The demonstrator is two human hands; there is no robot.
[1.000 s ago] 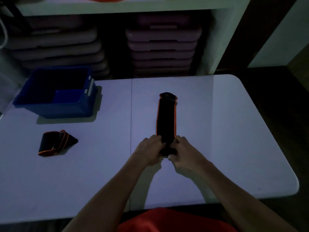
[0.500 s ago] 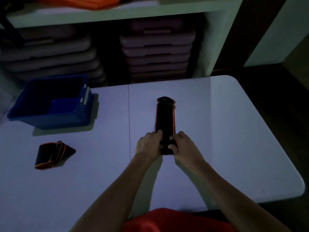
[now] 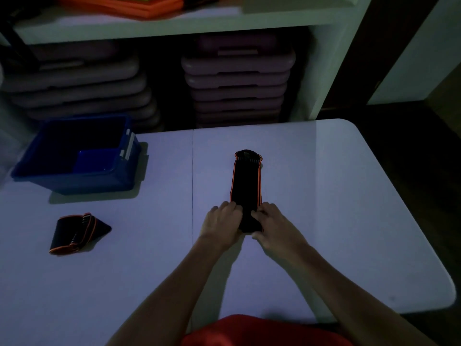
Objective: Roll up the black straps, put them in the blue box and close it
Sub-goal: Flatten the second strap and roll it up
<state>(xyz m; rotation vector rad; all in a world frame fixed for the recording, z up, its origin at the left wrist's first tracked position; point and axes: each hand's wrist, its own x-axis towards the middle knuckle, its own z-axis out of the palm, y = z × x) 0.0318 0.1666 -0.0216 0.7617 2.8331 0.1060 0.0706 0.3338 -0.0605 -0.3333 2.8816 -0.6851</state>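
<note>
A black strap with orange edges (image 3: 246, 182) lies stretched out lengthwise on the white table (image 3: 336, 196), its near end rolled into a small coil. My left hand (image 3: 222, 224) grips the left side of that coil and my right hand (image 3: 273, 226) grips the right side, fingers curled over it. A second black strap (image 3: 77, 231), loosely folded, lies on the table to the left. The blue box (image 3: 74, 178) stands open at the back left, its interior dark.
Behind the table is a white shelf unit (image 3: 321, 71) holding stacks of purple step platforms (image 3: 237, 83). Orange mats (image 3: 129, 6) lie on the upper shelf. Dark floor lies past the table's right edge.
Both hands have moved the rolled end a little farther away from me along the strap, so the flat part is shorter. The camera has tilted slightly.
</note>
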